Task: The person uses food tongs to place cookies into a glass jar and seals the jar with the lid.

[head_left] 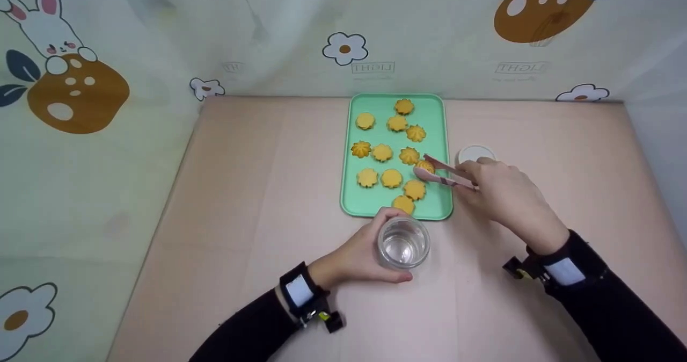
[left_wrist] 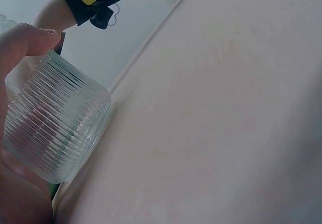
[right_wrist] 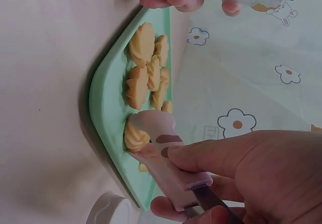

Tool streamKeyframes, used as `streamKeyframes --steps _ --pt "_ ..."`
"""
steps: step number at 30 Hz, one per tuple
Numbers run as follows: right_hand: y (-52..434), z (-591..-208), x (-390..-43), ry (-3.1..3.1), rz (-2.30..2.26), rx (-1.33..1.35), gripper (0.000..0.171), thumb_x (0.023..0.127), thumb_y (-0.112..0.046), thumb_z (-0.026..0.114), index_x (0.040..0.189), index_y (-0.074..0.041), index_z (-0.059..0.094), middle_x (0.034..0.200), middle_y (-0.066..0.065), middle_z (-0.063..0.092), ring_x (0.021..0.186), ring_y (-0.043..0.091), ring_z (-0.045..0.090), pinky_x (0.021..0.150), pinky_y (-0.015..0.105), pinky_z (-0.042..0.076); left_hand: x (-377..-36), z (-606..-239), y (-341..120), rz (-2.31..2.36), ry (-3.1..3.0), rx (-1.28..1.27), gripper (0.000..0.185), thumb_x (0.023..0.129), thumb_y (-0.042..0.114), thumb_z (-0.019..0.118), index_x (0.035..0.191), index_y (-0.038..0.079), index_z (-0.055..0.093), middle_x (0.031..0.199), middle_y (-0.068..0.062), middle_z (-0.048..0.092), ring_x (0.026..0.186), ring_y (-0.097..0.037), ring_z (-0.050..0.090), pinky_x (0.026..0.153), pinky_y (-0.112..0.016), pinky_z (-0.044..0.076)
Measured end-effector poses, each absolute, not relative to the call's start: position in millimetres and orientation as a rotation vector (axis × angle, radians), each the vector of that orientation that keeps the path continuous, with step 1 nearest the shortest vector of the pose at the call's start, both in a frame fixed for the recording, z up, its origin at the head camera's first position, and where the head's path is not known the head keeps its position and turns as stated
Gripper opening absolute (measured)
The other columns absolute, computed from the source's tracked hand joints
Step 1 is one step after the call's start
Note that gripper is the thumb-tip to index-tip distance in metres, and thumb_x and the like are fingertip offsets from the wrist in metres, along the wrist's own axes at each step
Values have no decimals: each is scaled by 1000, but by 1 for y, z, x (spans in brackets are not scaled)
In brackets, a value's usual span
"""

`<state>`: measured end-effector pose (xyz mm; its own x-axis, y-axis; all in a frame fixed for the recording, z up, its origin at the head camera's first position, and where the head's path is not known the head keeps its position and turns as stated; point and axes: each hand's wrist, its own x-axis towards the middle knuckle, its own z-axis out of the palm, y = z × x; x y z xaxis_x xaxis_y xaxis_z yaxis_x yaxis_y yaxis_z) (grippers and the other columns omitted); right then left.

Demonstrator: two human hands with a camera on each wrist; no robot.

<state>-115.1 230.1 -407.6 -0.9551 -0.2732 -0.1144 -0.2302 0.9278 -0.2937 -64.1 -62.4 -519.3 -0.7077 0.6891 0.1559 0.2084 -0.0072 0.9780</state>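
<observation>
My right hand (head_left: 507, 201) grips a pair of pink tongs (head_left: 443, 178) with metal arms. Their tips stand on either side of a swirled cookie (right_wrist: 135, 137) near the right edge of a green tray (head_left: 351, 206). Several more golden cookies (head_left: 392, 178), some swirl side up and some flat side up, lie scattered over that tray. In my left hand (head_left: 370, 252) is a ribbed clear glass jar (left_wrist: 60, 118), fingers and thumb wrapped round its side. It is held in front of the tray's near edge, its mouth facing up and no lid on it.
A white round lid (head_left: 476, 153) lies on the table just right of the tray, partly behind my right hand. A patterned curtain (head_left: 290, 40) rises along the table's back edge, with more of it at the left side.
</observation>
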Motion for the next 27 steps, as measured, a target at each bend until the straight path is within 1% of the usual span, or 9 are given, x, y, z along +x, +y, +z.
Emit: streamKeyframes --steps 7,11,15,18,22,25,27 --pt "237 -412 -115 2943 -469 -381 39 100 -24 79 132 -2 74 96 11 68 77 29 61 64 44 52 -65 -518 -63 1760 1908 944 96 76 18 100 150 23 39 147 5 60 141 -24 58 122 -43 45" --pt "241 -412 -117 2938 -508 -384 40 101 -25 77 133 -2 73 99 12 69 80 29 61 66 44 50 -65 -519 -63 1763 1904 948 96 76 18 100 151 23 39 148 4 60 141 -24 57 122 -43 45" --pt "246 -403 -117 2933 -570 -405 41 102 -27 77 135 -2 73 99 12 69 83 29 60 68 43 48 -65 -519 -63 1763 1909 951 97 76 17 100 151 23 39 147 4 60 141 -23 57 122 -43 45" --pt "249 -391 -112 2933 -641 -445 45 103 -31 76 137 -3 72 101 11 72 85 28 61 69 43 48 -65 -519 -63 1762 1918 957 97 76 17 100 151 23 39 147 4 60 140 -23 58 122 -43 46" --pt "253 -369 -97 2953 -772 -548 44 102 -34 79 137 -8 75 107 8 75 77 21 60 65 35 51 -64 -519 -63 1768 1922 964 97 76 18 100 150 24 39 147 5 60 139 -25 58 121 -43 47" --pt "253 -352 -83 2959 -843 -641 40 100 -32 83 135 -13 77 104 2 75 68 13 57 56 27 50 -64 -520 -63 1769 1926 965 97 76 18 100 151 24 39 147 5 60 139 -24 58 121 -43 47" --pt "252 -343 -74 2955 -875 -710 38 98 -28 85 133 -15 78 101 -2 73 65 8 56 54 24 49 -64 -520 -63 1764 1933 963 98 75 17 101 151 24 40 148 5 60 140 -22 58 121 -43 47"
